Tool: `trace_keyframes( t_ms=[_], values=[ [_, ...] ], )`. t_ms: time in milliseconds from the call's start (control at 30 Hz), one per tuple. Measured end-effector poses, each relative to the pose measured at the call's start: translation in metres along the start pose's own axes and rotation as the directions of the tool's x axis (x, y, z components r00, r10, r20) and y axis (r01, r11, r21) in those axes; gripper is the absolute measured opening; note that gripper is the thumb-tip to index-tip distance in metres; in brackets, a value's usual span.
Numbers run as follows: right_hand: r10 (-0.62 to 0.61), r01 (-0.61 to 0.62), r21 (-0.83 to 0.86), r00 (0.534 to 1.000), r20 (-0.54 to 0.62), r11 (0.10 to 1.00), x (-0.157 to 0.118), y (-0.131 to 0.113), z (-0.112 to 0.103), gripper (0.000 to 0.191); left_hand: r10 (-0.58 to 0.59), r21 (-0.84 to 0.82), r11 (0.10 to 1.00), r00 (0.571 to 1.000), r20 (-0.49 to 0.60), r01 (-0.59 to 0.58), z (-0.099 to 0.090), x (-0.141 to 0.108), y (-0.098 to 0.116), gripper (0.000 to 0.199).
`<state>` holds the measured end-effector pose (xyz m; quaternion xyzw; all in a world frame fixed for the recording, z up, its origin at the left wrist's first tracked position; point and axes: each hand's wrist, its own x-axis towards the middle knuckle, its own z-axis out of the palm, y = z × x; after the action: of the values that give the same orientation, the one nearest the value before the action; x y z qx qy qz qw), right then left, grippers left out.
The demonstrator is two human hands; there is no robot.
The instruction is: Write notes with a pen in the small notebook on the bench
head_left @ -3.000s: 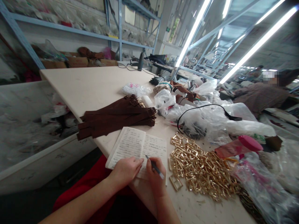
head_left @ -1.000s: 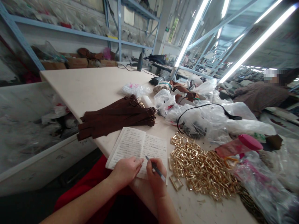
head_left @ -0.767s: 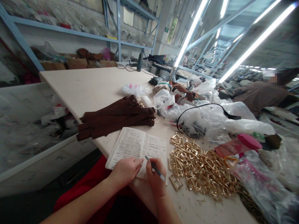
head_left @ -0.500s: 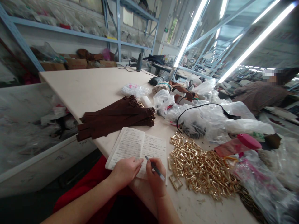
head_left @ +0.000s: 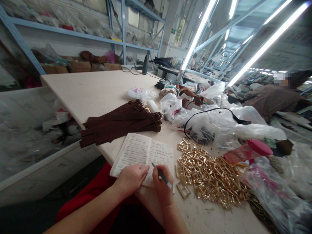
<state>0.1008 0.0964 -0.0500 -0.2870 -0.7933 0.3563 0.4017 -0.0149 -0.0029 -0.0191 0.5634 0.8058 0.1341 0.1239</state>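
An open notebook [head_left: 136, 151] with handwritten lines on both pages lies at the near edge of the table. My left hand [head_left: 133, 177] rests on its lower part, fingers together and pointing right; whether anything is under them is hidden. In my right hand [head_left: 163, 182] is a dark pen [head_left: 163, 178], pinched between thumb and fingers, its upper end tilted toward me and its tip over the right page. Gold metal buckles [head_left: 209, 175] are heaped just right of the notebook. Beyond the notebook lies a bundle of dark brown straps [head_left: 122, 122].
Clear plastic bags [head_left: 214, 126] and a pink cup [head_left: 248, 151] crowd the right side of the table [head_left: 80, 87]. A white bin [head_left: 48, 175] stands at the left. Blue shelving [head_left: 73, 32] is behind. A person [head_left: 273, 97] is at the far right.
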Motion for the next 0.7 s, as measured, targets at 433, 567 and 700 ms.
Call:
trace_keyframes(
  t_ms=[433, 567, 700],
  values=[
    [0.006, -0.006, -0.007, 1.0, -0.001, 1.0, 0.0025, -0.0017, -0.0002, 0.008, 0.006, 0.022, 1.0, 1.0, 0.0, -0.006, 0.0033, -0.0007, -0.0013, 0.039],
    [0.024, -0.024, 0.004, 1.0, 0.012, 1.0, 0.0029, -0.0025, -0.0012, 0.008, 0.003, -0.029, 1.0, 1.0, -0.03, -0.004, 0.0061, -0.0003, -0.0031, 0.037],
    [0.022, -0.022, -0.016, 1.0, 0.005, 1.0, 0.0025, -0.001, -0.0003, 0.007, 0.001, -0.016, 1.0, 1.0, -0.008, -0.001, 0.0037, 0.0003, -0.0024, 0.037]
  ],
)
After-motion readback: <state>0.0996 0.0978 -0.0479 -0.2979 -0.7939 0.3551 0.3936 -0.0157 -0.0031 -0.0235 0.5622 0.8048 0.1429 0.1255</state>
